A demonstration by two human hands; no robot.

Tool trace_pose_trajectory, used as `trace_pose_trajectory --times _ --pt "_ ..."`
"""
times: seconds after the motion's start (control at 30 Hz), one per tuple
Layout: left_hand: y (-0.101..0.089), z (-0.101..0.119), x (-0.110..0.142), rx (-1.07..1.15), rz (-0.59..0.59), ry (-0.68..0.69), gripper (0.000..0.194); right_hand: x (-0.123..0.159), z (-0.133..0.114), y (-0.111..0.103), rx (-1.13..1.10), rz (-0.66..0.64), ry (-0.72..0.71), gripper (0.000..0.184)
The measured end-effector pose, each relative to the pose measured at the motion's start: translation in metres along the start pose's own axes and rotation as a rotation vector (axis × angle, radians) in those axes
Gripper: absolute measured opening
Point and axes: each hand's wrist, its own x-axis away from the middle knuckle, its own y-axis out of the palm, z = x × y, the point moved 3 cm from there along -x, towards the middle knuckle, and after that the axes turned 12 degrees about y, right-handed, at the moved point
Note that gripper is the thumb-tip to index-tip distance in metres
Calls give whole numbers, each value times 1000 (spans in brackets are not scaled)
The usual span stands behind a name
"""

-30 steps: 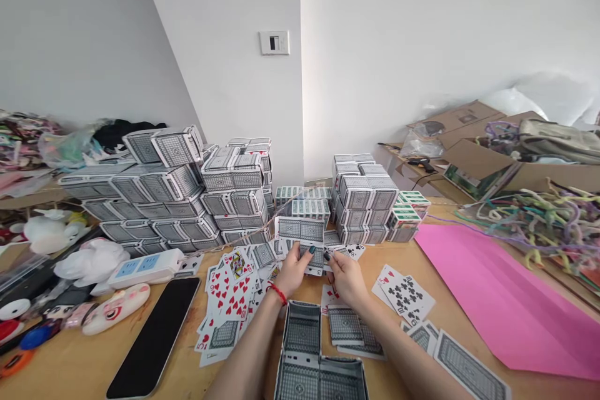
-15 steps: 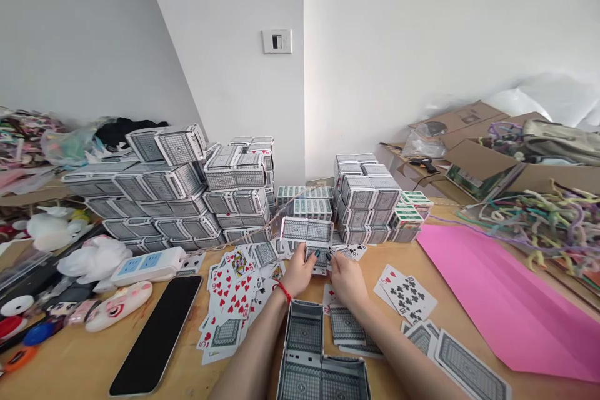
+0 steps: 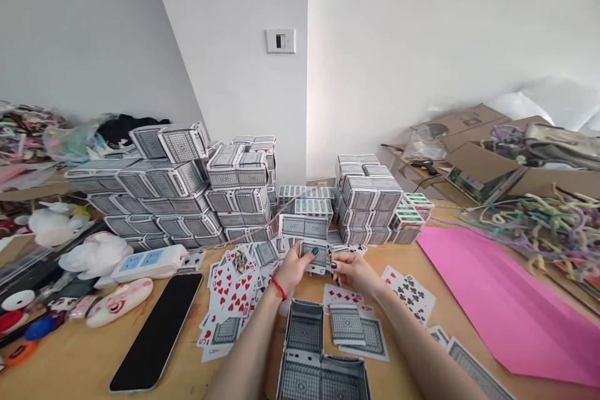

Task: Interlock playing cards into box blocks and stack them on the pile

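My left hand [image 3: 291, 272], with a red bracelet at the wrist, is closed on a folded playing-card piece [image 3: 304, 227] showing grey patterned backs. Its thumb presses on the lower panel. At the piece's right edge, my right hand [image 3: 356, 273] pinches a card edge between thumb and fingers. Below the hands stands an open L-shaped box made of playing cards [image 3: 304, 325]. To its right lie folded cards [image 3: 347, 325] over a red diamond card [image 3: 342, 295]. A spread of loose playing cards [image 3: 234, 294] lies left of my left hand.
Card-built blocks are stacked at the back left [image 3: 164, 181] and back right [image 3: 370, 197]. Green-and-white card boxes [image 3: 313, 207] stand between them. A black phone [image 3: 157, 331], a white power strip [image 3: 150, 262], a pink sheet [image 3: 497, 306] and a pile of fuzzy stems [image 3: 553, 225] surround the work area.
My right hand has moved slightly right along the piece's edge and its fingers have shifted. The left hand keeps its hold. The view has turned slightly left.
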Motion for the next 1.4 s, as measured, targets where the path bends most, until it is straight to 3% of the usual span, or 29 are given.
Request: trace_pose_trajectory --times 0.17,0.33,0.43,0.57,0.83,1.13,1.4 --pt "8 7 2 -50 -116 47 26 -1 -3 6 181 121 -64 30" --pt "10 9 4 -16 -161 62 31 -3 2 9 338 288 -92 34" --pt "11 6 4 -64 -133 72 40 -6 7 9 425 438 -108 31" --pt "13 1 2 -139 -43 79 34 -7 10 14 463 549 -145 23" --pt "9 0 0 -168 52 76 23 -4 6 19 523 449 -125 24" --pt "9 -2 -1 -119 105 57 24 -2 3 23 695 587 -218 24" --pt "5 -10 -4 -27 165 44 25 1 -1 32 934 628 -344 25"
